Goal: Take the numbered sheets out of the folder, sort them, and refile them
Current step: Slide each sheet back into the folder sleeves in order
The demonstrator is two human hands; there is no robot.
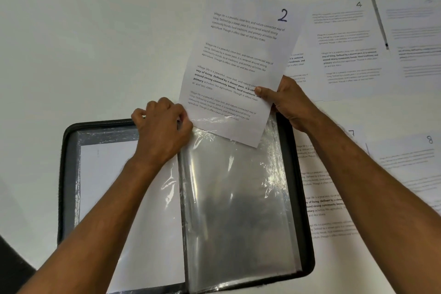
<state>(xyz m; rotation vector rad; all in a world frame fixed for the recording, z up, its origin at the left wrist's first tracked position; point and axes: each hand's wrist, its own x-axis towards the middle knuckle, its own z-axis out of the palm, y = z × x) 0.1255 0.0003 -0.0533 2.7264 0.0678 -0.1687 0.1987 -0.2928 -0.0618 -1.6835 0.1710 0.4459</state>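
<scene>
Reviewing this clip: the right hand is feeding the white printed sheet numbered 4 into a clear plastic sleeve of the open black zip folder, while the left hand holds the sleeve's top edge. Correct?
Not quite. The head view shows the white printed sheet in the right hand is numbered 2; sheet 4 lies on the table. The left hand does hold the clear plastic sleeve of the open black zip folder.
</scene>
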